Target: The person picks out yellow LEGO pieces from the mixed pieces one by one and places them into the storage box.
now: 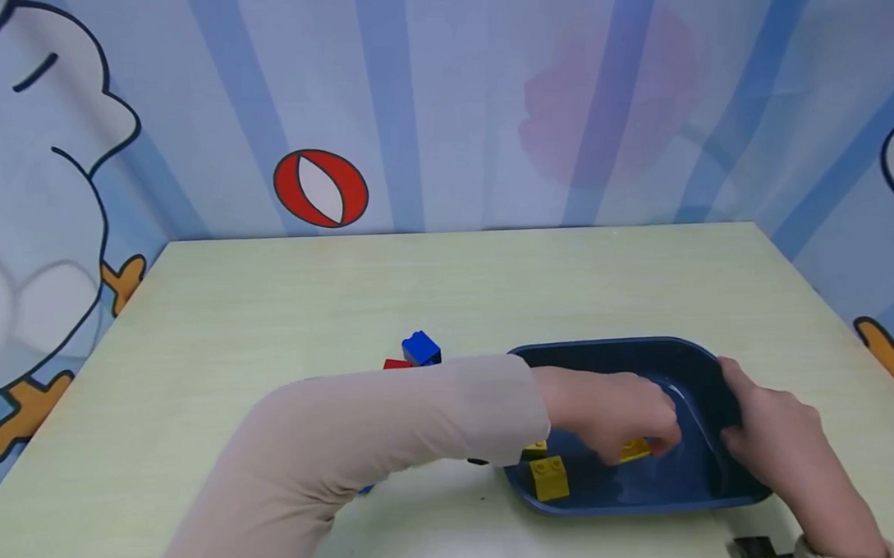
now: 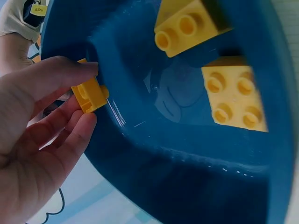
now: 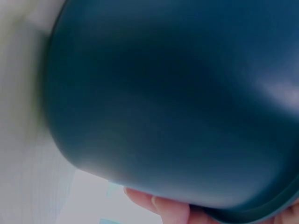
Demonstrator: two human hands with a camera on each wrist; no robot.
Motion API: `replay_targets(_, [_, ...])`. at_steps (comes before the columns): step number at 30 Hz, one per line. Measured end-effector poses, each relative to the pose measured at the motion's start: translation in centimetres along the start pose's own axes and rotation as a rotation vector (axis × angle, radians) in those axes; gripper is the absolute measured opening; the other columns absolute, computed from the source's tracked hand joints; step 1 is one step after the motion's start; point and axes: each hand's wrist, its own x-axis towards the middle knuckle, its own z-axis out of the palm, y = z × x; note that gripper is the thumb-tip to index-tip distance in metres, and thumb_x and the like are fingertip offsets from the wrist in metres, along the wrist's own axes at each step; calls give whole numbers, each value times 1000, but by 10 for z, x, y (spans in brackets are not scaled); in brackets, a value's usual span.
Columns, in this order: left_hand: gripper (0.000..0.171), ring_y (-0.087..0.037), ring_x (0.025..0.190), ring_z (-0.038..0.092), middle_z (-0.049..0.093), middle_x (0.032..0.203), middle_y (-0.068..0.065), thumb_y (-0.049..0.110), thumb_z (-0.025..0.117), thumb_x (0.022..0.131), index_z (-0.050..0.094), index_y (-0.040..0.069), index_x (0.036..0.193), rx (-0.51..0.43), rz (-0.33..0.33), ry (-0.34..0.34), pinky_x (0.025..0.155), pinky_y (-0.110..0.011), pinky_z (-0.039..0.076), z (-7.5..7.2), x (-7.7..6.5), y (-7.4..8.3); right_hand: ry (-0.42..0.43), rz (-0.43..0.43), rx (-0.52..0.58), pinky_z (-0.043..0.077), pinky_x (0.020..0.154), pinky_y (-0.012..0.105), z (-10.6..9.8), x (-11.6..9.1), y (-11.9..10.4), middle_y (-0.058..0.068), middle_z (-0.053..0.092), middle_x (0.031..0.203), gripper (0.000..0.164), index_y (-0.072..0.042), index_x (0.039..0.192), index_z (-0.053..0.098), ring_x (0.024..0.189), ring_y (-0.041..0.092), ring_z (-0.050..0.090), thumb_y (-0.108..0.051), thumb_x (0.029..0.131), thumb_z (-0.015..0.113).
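My left hand (image 1: 616, 412) reaches into a dark blue tray (image 1: 676, 507) and, in the left wrist view, pinches a small yellow toy brick (image 2: 89, 96) between thumb and fingers near the tray's inner wall. Two more yellow bricks lie inside; one shows four studs, the four-stud brick (image 2: 235, 96), and the other brick (image 2: 187, 29) is beside it. My right hand (image 1: 777, 434) grips the tray's right end, thumb over the inside of the rim. The right wrist view shows the tray's outer wall (image 3: 163, 116) and fingertips (image 3: 170, 210) at its edge.
Left of the tray, a blue brick (image 1: 421, 348) and a red brick (image 1: 396, 364) stand on the pale wooden table (image 1: 269, 306), partly behind my left sleeve (image 1: 412, 426). A dark object (image 1: 757, 552) lies by my right sleeve. Blue striped wall panels (image 1: 460, 107) surround the table.
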Motion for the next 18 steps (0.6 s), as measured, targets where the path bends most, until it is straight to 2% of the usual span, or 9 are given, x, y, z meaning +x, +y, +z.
replay_targets(11, [33,-8,103,48,59,111,7,17,73,80,63,17,111,-23,-21,-16,87,-10,36,0,21,0,7,-1,2,31,43,34,0,0,0,5,44,53,67,14,129,32,47,21,38,3,71,64])
replay_targets(18, [32,-8,103,47,59,109,8,17,73,80,63,18,111,-23,-22,-17,87,-10,35,1,27,-1,1,5,10,29,43,34,0,-1,0,4,44,53,68,14,130,32,47,21,37,3,72,64])
